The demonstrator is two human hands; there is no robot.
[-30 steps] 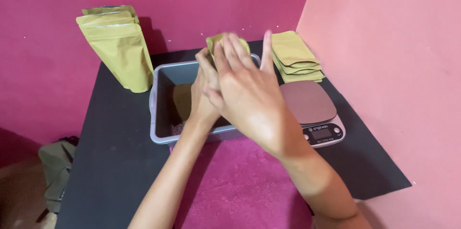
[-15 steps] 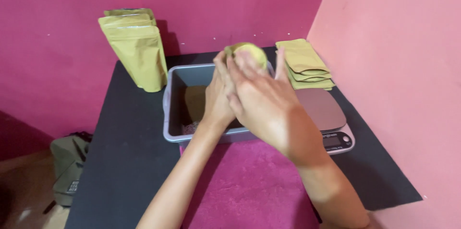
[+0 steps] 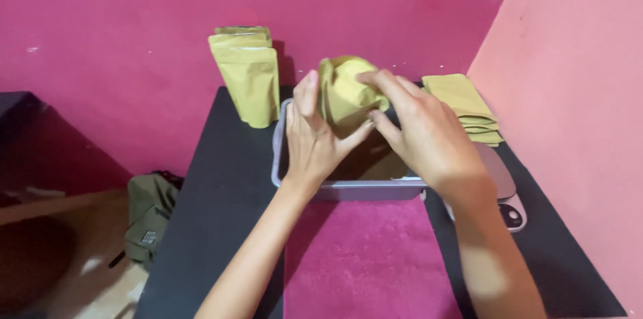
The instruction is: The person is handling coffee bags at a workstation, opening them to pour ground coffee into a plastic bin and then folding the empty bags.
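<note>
Both hands hold one yellow-green pouch (image 3: 347, 95) above the grey tub (image 3: 348, 188), which stands on the black table (image 3: 221, 185). The left hand (image 3: 315, 141) supports the pouch from below and from the left, its fingers (image 3: 308, 91) extended upward against the pouch side. The right hand (image 3: 422, 131) approaches from the right; its fingers (image 3: 375, 78) pinch the upper edge of the pouch, with the thumb pressed against the front face. The pouch top appears puffed open.

Upright pouches (image 3: 249, 78) of the same colour stand in a row at the rear left of the table, against the magenta wall. A stack of flat pouches (image 3: 465, 105) lies at the rear right. A kitchen scale (image 3: 506, 188) sits just beside the tub, partly hidden by the right forearm. A magenta mat (image 3: 362, 252) covers the table in front of the tub. An olive bag (image 3: 147, 218) lies on the floor to the left.
</note>
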